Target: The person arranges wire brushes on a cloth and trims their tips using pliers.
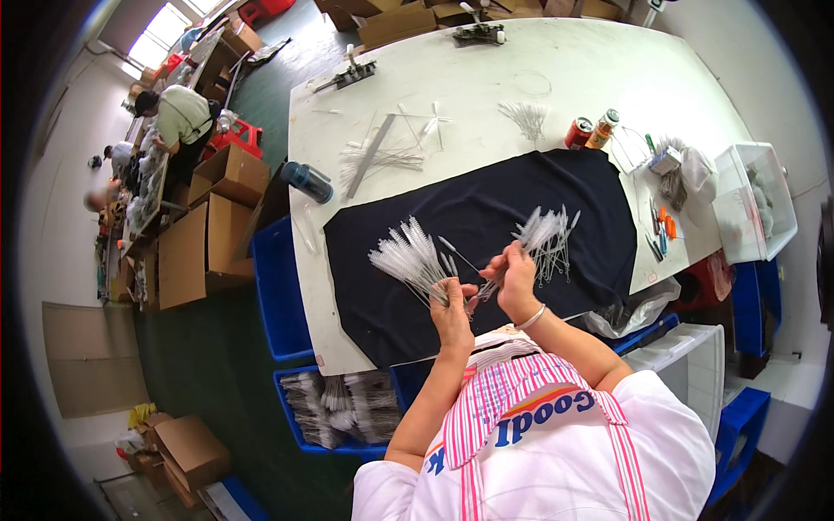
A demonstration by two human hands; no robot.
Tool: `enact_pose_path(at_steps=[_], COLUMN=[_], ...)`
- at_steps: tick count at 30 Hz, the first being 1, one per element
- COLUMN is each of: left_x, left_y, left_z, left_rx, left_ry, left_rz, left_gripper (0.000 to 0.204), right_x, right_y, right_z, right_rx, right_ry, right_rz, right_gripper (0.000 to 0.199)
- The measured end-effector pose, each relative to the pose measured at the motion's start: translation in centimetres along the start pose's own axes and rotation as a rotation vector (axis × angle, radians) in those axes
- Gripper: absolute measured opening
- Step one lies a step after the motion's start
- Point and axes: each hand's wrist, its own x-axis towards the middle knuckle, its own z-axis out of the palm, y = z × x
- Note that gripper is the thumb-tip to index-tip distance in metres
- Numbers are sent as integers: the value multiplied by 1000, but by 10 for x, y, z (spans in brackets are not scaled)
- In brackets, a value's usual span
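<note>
Brush bundle (407, 252) in our left hand (453, 317); right hand (517, 276) working just beside it

We've got the white table (625, 78) filling most of the view; dark cloth (373, 304) spread over its near part; whitish tub (730, 221) at the right edge, blue bin (276, 295) at the left; nearer to us, a blue crate (369, 452) packed with more brushes (373, 404).

Bundle sits above the cloth, left of centre; white bristles fan out away from us, wire stems gathered in our left hand, fingers closed round them; our right hand has its fingers bunched in a pinch, but we can't tell exactly what the tips hold; second brush pile (549, 247) lies on the cloth just beyond the right hand.

Farther up we see a grey metal strip (369, 154) across loose wire brushes (404, 160); blue bottle (307, 181) on the left edge; red can (578, 133) and yellow-orange can (603, 128) side by side past the cloth; orange-handled tool (665, 219) to the right; smallest, one thin brush (456, 252) angled between bundle and right hand.
</note>
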Motion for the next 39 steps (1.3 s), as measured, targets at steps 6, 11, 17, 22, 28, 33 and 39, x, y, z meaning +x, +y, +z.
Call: enact_pose_path(at_steps=[6,11,17,22,28,33,39], left_x=[4,1,3,-1,1,3,5], left_y=[17,25,22,26,25,25,30], left_z=[-22,-22,-25,-11,-9,-13,-14], left_rx=[-57,-170,-120,-116,-70,-54,102], left_ry=[-208,-263,-273,-262,-232,-262,-259], left_rz=[-63,-120,-126,-96,-81,-95,-147], left_gripper=[22,23,22,17,17,16,15], right_x=[57,63,-12,-25,-25,0,15], right_y=[51,55,-12,-25,-28,-30,-46], right_z=[-45,-34,41,48,46,45,54], right_rx=[-751,-1191,-487,-523,-508,-265,-448], right_ry=[-102,-399,-687,-649,-640,-461,-469], right_rz=[269,-191,24,-8,26,60,146], right_gripper=[30,38,17,13,11,17,21])
